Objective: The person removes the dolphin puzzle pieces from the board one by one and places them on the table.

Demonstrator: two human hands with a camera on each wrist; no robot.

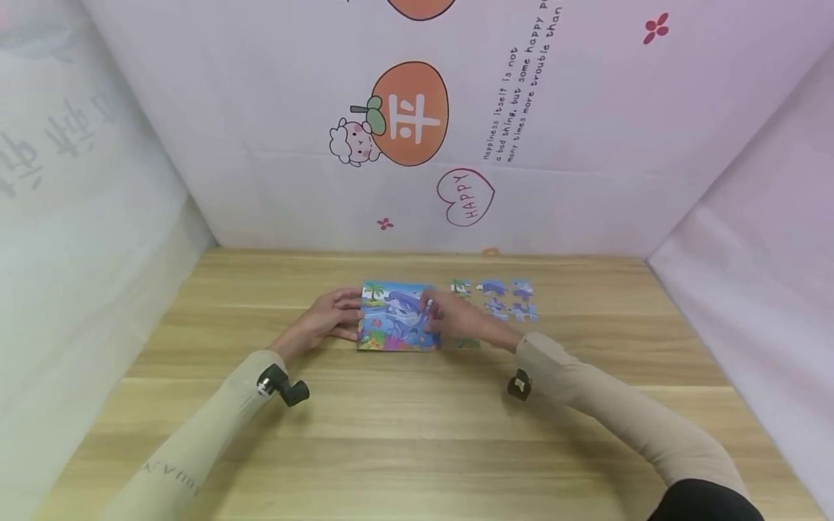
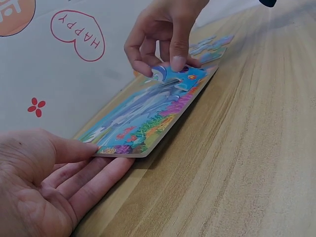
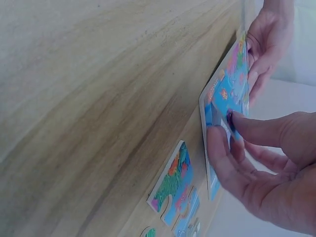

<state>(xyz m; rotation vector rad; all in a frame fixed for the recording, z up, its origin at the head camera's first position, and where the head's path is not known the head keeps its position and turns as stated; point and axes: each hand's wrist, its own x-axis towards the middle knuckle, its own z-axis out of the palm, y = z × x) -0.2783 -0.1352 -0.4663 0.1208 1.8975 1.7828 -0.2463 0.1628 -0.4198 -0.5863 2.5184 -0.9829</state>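
A flat picture puzzle board (image 1: 397,341) with dolphins, a palm tree and coral lies on the wooden table. At its left edge, my left hand (image 1: 326,317) holds it, thumb on top and fingers beneath, as the left wrist view shows (image 2: 74,173). My right hand (image 1: 456,317) is over the board's right side. Between thumb and fingers it pinches a blue puzzle piece (image 3: 226,101) with small orange marks, tilted up from the board. The fingertips cover part of this piece, and whether it touches the board all round cannot be seen.
Several loose puzzle pieces (image 1: 494,288) lie right of the board, some in the same dolphin colours. One corner piece (image 3: 173,180) with green and orange coral is near my right hand, partly hidden by it in the head view. A printed cloth wall (image 1: 293,195) stands behind the table (image 1: 417,420).
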